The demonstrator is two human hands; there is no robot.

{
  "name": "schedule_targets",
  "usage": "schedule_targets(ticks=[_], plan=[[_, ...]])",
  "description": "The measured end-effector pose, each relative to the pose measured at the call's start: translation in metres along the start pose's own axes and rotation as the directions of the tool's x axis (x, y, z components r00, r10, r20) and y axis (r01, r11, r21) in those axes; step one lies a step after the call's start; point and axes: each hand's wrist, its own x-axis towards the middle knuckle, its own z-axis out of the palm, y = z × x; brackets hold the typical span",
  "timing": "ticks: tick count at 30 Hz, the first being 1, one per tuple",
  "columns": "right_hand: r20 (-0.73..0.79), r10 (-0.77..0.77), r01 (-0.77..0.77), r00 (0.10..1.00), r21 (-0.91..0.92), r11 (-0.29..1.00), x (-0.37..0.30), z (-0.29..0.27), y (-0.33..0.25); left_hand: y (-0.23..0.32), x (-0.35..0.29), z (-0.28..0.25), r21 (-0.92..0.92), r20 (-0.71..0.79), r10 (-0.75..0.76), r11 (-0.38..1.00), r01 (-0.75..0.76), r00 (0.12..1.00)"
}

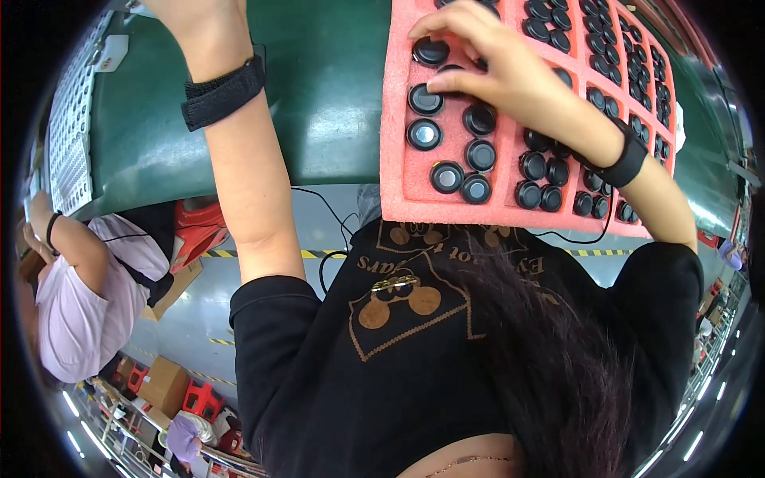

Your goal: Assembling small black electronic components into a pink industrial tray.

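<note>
My right hand [494, 68] is over the pink foam tray [393, 159], thumb and fingers spread apart. Beneath it, in the nearest-left compartment, sit small black round parts with raised rims. The thumb tip is at one black round part [425, 99], and another black round part [431, 52] lies under the index finger. Nothing appears lifted in that hand. My left hand [195, 16] reaches over the green tabletop at the far left; the upper edge of the picture cuts off its fingers, and whatever they may hold is hidden. Both wrists wear black bands.
Other tray compartments hold several more black parts [532, 166]; some tops show silver discs. A white perforated panel [73, 151] stands at the left of the green table [331, 103]. A person [80, 295] in a pale top is at the left, near a red stool [199, 223]. A thin black cable hangs below the table's edge.
</note>
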Motion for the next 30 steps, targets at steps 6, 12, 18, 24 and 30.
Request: schedule_targets(ticks=[6,12,18,24,30], plan=[[-0.209,-0.067,0.015,0.976,-0.244,0.970,0.010,-0.051,-0.054,-0.063,0.015,-0.039,0.604,0.787,0.418,-0.369,-0.706,0.454],[-0.436,-0.219,0.028,0.873,-0.402,0.915,0.023,-0.082,-0.055,-0.074,0.012,-0.025,0.705,0.707,0.194,-0.265,-0.658,0.680],[-0.309,-0.137,0.088,0.941,-0.167,0.982,0.038,-0.074,-0.019,-0.062,0.007,-0.024,0.743,0.665,0.096,-0.179,-0.644,0.741],[-0.270,-0.102,0.021,0.957,-0.285,0.958,0.036,-0.076,-0.003,-0.070,0.012,-0.023,0.618,0.750,0.078,-0.437,-0.653,0.657],[-0.271,0.020,-0.073,0.962,-0.186,0.980,0.034,-0.066,-0.004,-0.082,0.015,-0.022,0.017,0.906,-0.223,-0.831,-0.556,0.361]])
